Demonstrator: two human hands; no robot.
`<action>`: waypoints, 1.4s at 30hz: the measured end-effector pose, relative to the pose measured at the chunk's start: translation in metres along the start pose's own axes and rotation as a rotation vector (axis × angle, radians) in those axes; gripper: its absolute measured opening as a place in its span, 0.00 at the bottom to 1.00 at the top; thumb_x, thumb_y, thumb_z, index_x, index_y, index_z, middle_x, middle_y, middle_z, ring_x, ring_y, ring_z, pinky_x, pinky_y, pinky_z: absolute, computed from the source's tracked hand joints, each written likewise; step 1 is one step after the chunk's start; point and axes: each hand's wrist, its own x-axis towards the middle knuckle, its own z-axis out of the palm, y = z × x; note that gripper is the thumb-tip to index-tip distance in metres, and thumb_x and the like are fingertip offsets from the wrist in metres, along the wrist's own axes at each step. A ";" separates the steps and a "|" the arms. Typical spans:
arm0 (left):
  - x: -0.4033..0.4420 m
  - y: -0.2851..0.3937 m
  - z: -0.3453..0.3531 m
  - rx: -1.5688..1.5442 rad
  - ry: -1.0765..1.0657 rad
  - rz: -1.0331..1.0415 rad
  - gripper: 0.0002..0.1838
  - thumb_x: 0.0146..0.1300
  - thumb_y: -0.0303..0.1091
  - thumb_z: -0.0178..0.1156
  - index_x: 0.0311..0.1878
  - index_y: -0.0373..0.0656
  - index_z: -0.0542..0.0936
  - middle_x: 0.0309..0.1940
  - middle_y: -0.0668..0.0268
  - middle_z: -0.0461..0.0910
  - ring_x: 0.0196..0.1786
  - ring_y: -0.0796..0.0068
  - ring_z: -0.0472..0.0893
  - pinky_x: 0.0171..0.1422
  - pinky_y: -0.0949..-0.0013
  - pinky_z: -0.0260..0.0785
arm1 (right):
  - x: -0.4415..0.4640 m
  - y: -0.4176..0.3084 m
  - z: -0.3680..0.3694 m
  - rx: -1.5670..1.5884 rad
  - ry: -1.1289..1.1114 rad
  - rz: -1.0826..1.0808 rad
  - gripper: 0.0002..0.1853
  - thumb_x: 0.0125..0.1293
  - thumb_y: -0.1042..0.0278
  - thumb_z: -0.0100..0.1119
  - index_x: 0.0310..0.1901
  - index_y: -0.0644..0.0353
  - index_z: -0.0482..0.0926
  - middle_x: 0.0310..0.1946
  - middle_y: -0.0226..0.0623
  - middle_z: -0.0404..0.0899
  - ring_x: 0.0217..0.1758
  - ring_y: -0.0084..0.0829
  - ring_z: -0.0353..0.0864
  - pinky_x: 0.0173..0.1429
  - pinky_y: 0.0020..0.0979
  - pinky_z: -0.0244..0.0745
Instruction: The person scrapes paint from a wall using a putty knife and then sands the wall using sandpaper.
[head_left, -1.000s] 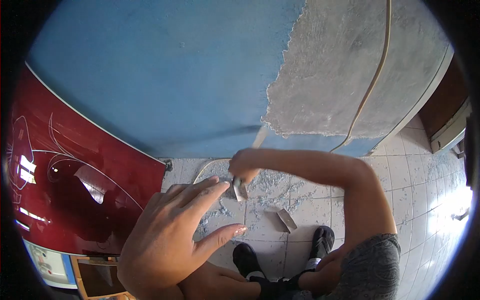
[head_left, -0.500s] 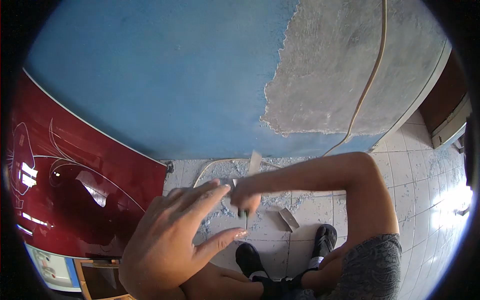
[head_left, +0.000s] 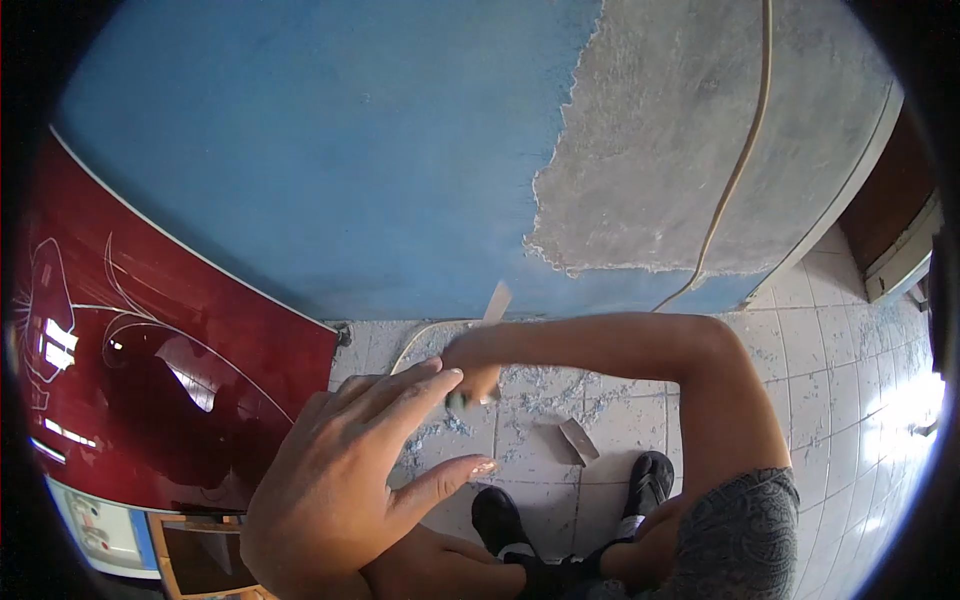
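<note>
Right hand [head_left: 472, 356] closed round scraper [head_left: 496, 303], tip near lower blue wall [head_left: 340, 170]; contact unclear through blur. Left hand [head_left: 335, 470] spread, seemingly empty. Suggest shallow angle, firm strokes, working from ragged paint edge [head_left: 534, 205].

Bright glare R-side floor [head_left: 850, 420]; R hand [head_left: 474, 356] blurred; fisheye, blk edges.

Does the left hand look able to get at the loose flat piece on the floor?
Probably yes: the left hand is open with nothing visibly held, and nothing covers the loose flat piece. The right forearm crosses the view above it, but seems to leave the way free.
</note>
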 end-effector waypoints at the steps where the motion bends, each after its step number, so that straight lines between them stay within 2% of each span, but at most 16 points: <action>1: 0.001 -0.001 0.000 -0.003 -0.002 -0.005 0.33 0.62 0.45 0.71 0.66 0.38 0.74 0.64 0.46 0.76 0.64 0.48 0.77 0.69 0.50 0.67 | 0.000 -0.026 -0.001 -0.055 -0.066 -0.060 0.21 0.56 0.51 0.62 0.38 0.63 0.86 0.37 0.52 0.86 0.46 0.52 0.86 0.52 0.51 0.81; 3: 0.002 -0.005 0.002 -0.010 0.014 -0.004 0.33 0.62 0.45 0.71 0.66 0.38 0.75 0.63 0.45 0.76 0.64 0.48 0.77 0.69 0.50 0.67 | -0.014 -0.053 -0.018 -0.027 -0.162 0.034 0.21 0.57 0.51 0.62 0.41 0.62 0.86 0.37 0.49 0.87 0.46 0.52 0.86 0.52 0.50 0.81; 6: -0.002 -0.012 0.005 -0.035 0.061 -0.001 0.33 0.62 0.45 0.71 0.66 0.38 0.75 0.63 0.45 0.76 0.64 0.48 0.77 0.69 0.51 0.68 | -0.036 0.025 -0.039 -0.031 -0.231 0.008 0.19 0.57 0.53 0.62 0.41 0.61 0.86 0.38 0.48 0.87 0.46 0.50 0.86 0.52 0.48 0.81; 7: -0.003 -0.011 0.005 -0.045 0.061 -0.003 0.33 0.62 0.45 0.71 0.66 0.38 0.75 0.63 0.45 0.76 0.64 0.48 0.77 0.69 0.51 0.68 | -0.039 0.022 -0.044 0.058 -0.185 0.262 0.19 0.57 0.53 0.61 0.40 0.61 0.86 0.37 0.50 0.87 0.45 0.50 0.86 0.51 0.49 0.81; 10: -0.001 -0.008 0.003 -0.042 0.046 -0.002 0.33 0.62 0.45 0.71 0.65 0.37 0.75 0.62 0.44 0.77 0.64 0.47 0.78 0.68 0.51 0.68 | -0.020 -0.025 -0.014 -0.042 -0.047 0.054 0.18 0.58 0.53 0.60 0.39 0.60 0.85 0.38 0.50 0.86 0.45 0.51 0.86 0.50 0.50 0.81; 13: 0.004 -0.010 0.005 -0.028 0.050 0.016 0.33 0.62 0.46 0.71 0.65 0.37 0.75 0.62 0.44 0.77 0.64 0.47 0.78 0.69 0.51 0.68 | -0.014 -0.010 0.002 -0.038 -0.069 -0.073 0.18 0.59 0.53 0.59 0.39 0.60 0.85 0.39 0.48 0.86 0.47 0.52 0.85 0.53 0.50 0.80; 16: 0.002 -0.009 0.005 -0.029 0.053 -0.012 0.33 0.62 0.46 0.70 0.65 0.37 0.75 0.63 0.45 0.76 0.65 0.47 0.77 0.69 0.51 0.68 | -0.043 0.025 -0.036 0.004 -0.217 0.266 0.19 0.63 0.52 0.57 0.42 0.59 0.85 0.41 0.47 0.85 0.48 0.52 0.84 0.55 0.51 0.78; 21: 0.005 -0.005 0.002 -0.048 0.030 -0.022 0.32 0.62 0.46 0.70 0.65 0.37 0.76 0.63 0.45 0.76 0.66 0.47 0.76 0.70 0.51 0.67 | -0.008 -0.049 -0.006 -0.066 -0.221 0.040 0.17 0.63 0.53 0.56 0.40 0.59 0.85 0.32 0.44 0.86 0.41 0.49 0.86 0.48 0.46 0.81; 23: 0.006 -0.008 0.005 -0.035 0.041 -0.013 0.32 0.62 0.46 0.70 0.65 0.37 0.76 0.63 0.45 0.76 0.65 0.47 0.77 0.70 0.51 0.67 | -0.018 0.011 0.015 -0.052 0.006 -0.141 0.18 0.62 0.53 0.58 0.35 0.60 0.85 0.29 0.45 0.85 0.39 0.50 0.86 0.46 0.45 0.82; 25: 0.003 -0.007 0.005 -0.034 0.041 -0.020 0.32 0.62 0.46 0.70 0.65 0.37 0.76 0.63 0.45 0.76 0.65 0.47 0.77 0.70 0.51 0.67 | -0.035 0.033 -0.024 -0.023 -0.067 0.207 0.19 0.59 0.52 0.60 0.34 0.63 0.84 0.31 0.47 0.86 0.41 0.51 0.87 0.47 0.46 0.82; 29: 0.003 -0.004 0.001 -0.073 0.025 -0.022 0.32 0.62 0.46 0.71 0.65 0.37 0.76 0.63 0.45 0.77 0.65 0.47 0.77 0.69 0.51 0.68 | -0.019 -0.026 -0.033 -0.043 -0.088 0.080 0.21 0.58 0.53 0.62 0.40 0.67 0.82 0.37 0.54 0.85 0.46 0.49 0.87 0.50 0.48 0.82; 32: 0.002 -0.009 0.003 -0.043 0.036 -0.002 0.32 0.62 0.45 0.71 0.64 0.37 0.76 0.62 0.45 0.77 0.64 0.46 0.77 0.68 0.51 0.68 | -0.026 -0.014 -0.024 -0.064 -0.109 0.061 0.22 0.58 0.51 0.62 0.43 0.65 0.83 0.40 0.55 0.85 0.47 0.48 0.86 0.53 0.48 0.81; 34: -0.001 -0.010 0.004 -0.045 0.046 -0.011 0.32 0.62 0.45 0.71 0.64 0.37 0.76 0.62 0.45 0.77 0.64 0.46 0.77 0.68 0.51 0.69 | -0.043 0.004 -0.058 -0.063 -0.185 0.136 0.22 0.61 0.50 0.62 0.49 0.58 0.84 0.43 0.51 0.86 0.48 0.47 0.86 0.54 0.47 0.80; 36: 0.000 -0.010 0.003 -0.041 0.060 -0.007 0.32 0.62 0.45 0.71 0.64 0.37 0.76 0.62 0.45 0.77 0.63 0.47 0.78 0.68 0.51 0.69 | -0.020 -0.017 -0.044 -0.175 -0.100 0.095 0.17 0.65 0.52 0.58 0.50 0.50 0.85 0.44 0.48 0.87 0.48 0.45 0.87 0.53 0.45 0.81; 39: 0.002 -0.010 0.003 -0.046 0.042 -0.007 0.32 0.62 0.46 0.71 0.64 0.37 0.76 0.62 0.45 0.77 0.63 0.47 0.78 0.67 0.51 0.69 | -0.016 -0.067 -0.039 -0.114 -0.075 0.028 0.17 0.64 0.52 0.58 0.48 0.51 0.86 0.41 0.47 0.87 0.47 0.46 0.87 0.52 0.44 0.82; 42: 0.001 -0.010 0.005 -0.043 0.058 -0.006 0.32 0.62 0.46 0.71 0.64 0.37 0.76 0.62 0.45 0.77 0.63 0.47 0.78 0.67 0.52 0.69 | -0.027 -0.002 -0.046 -0.026 -0.171 0.016 0.20 0.61 0.50 0.62 0.45 0.58 0.85 0.42 0.49 0.87 0.49 0.49 0.86 0.54 0.47 0.81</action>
